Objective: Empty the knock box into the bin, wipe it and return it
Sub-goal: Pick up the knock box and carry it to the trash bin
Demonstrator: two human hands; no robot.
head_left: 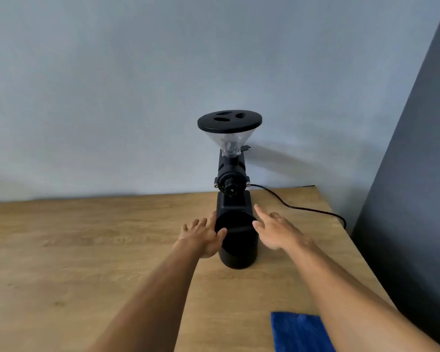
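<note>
A black round knock box (238, 246) stands on the wooden table (87, 250), right in front of a black coffee grinder (233, 174). A bar crosses its open top, and I cannot tell what is inside. My left hand (201, 237) lies against the box's left side, thumb on the rim and fingers spread around the wall. My right hand (277, 231) is just right of the box with fingers apart, its fingertips near the rim; I cannot tell whether they touch. A blue cloth (300, 331) lies flat on the table at the near right.
The grinder has a clear hopper with a black lid (229, 120). Its black cable (302, 208) runs right across the table to the edge. A pale wall stands behind, and a dark grey panel (412, 174) lines the table's right side.
</note>
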